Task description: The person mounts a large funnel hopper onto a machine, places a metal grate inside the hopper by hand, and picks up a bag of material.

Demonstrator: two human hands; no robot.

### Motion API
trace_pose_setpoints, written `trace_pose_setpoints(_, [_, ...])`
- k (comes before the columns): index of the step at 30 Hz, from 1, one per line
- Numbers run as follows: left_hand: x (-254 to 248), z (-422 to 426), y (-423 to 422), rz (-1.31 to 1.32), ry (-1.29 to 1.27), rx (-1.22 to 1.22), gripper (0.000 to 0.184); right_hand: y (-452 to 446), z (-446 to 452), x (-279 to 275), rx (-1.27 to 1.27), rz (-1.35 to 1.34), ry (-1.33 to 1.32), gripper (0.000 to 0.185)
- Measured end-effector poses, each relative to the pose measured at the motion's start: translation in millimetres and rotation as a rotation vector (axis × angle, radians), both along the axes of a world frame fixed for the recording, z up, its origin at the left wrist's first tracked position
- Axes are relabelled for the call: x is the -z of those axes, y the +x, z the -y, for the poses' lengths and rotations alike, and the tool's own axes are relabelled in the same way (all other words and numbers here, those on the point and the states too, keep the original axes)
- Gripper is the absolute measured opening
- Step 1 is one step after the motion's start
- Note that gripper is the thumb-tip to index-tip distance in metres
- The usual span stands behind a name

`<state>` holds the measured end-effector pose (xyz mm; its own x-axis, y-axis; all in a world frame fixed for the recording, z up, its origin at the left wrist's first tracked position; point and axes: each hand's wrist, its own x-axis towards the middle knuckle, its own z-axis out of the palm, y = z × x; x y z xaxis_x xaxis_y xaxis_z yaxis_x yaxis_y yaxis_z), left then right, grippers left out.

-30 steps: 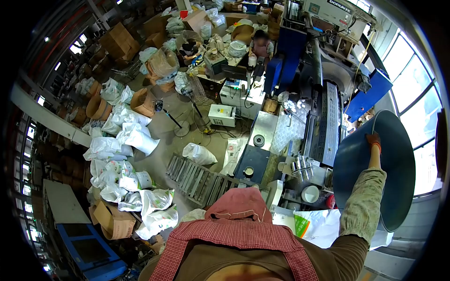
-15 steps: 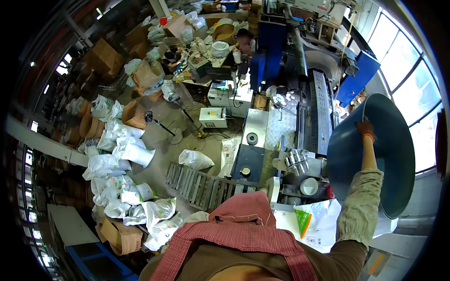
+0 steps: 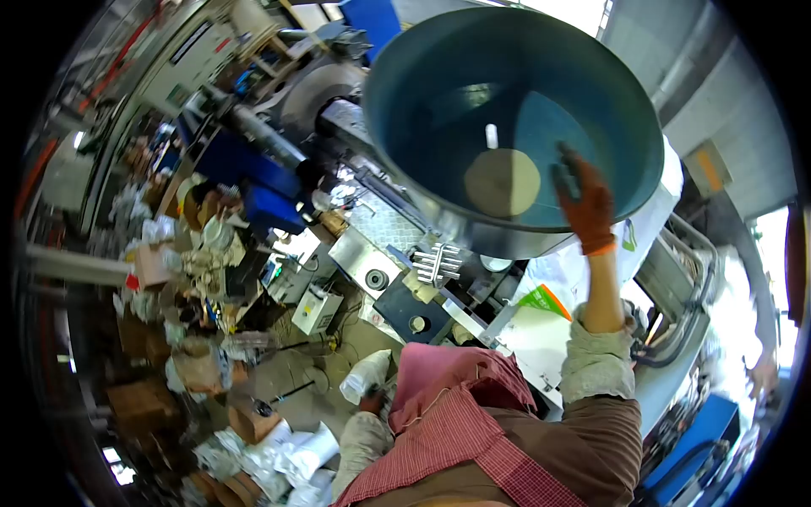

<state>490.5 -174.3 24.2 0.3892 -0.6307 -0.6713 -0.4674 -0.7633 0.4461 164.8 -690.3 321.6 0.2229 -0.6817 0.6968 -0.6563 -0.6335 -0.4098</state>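
Head view: the right hand, in an orange glove, extends over the near rim of a large blue-green drum. Its fingers are spread apart; from my position, contact with the rim cannot be confirmed. To the left of the fingers, inside the drum, are a small white cylinder and a pale round patch. The left hand is beside the red checked apron; its grip cannot be determined.
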Motion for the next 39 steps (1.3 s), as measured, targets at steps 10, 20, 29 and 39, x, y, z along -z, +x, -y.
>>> trace_pose_setpoints(10, [-329.6, 482.4, 8.7, 0.565, -1.292, 0.589, 0.037, -67.3, 11.1, -1.0, 0.236, -0.097, 0.405, 0.025])
trace_pose_setpoints(20, [-309.6, 539.8, -11.3, 0.629, -0.449, 0.773, 0.032, -71.5, -0.1, 3.4, 0.209, -0.162, 0.329, 0.017])
trace_pose_setpoints(29, [-305.0, 543.1, -5.4, 0.649, -0.48, 0.728, 0.031, -68.0, 2.3, 0.8, 0.196, -0.196, 0.367, 0.021])
trace_pose_setpoints(39, [-311.2, 550.1, -16.1, 0.679, -0.39, 0.765, 0.034, -75.7, 6.4, 15.2, 0.256, -0.205, 0.417, 0.028])
